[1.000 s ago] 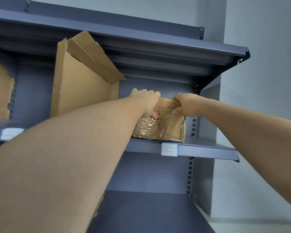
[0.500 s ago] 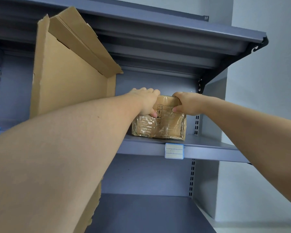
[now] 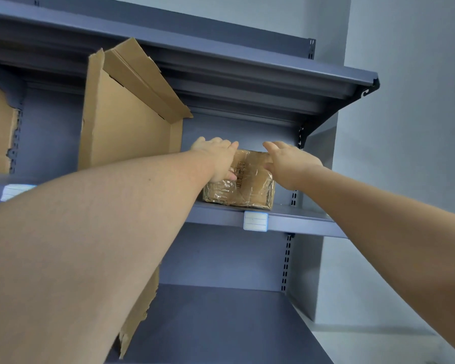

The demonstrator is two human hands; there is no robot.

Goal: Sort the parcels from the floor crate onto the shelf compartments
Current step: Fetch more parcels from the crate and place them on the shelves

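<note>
The parcel [image 3: 247, 190] is sitting flat on the shelf [image 3: 307, 222], in the rightmost compartment, at 3 o'clock from the cardboard divider [image 3: 126, 132] and near it. It is wrapped in shiny tape, and a label [image 3: 255, 221] is hanging on the shelf edge at 6 o'clock below it.

The left hand [image 3: 216, 160] is resting on the parcel's upper left, at about 10 o'clock on it. Its fingers are lying stretched out over the top and the thumb is touching the front face, so nothing is being clenched. The right hand [image 3: 292, 164] is reaching in at 2 o'clock of the parcel, fingers straight and loose, its thumb side brushing the top right corner. It is gripping nothing either.

Judging by this, the parcel is already placed and bearing its own weight on the shelf, so this one delivery is looking all but finished, and only drawing both hands back remains. How much of the whole job is left I cannot tell, since the crate is not showing. This is the only parcel showing anywhere on the shelving, including the lower shelf [image 3: 221, 324] at 6 o'clock. On that evidence, most of the sorting is probably lying ahead, with a return to the crate coming next.
</note>
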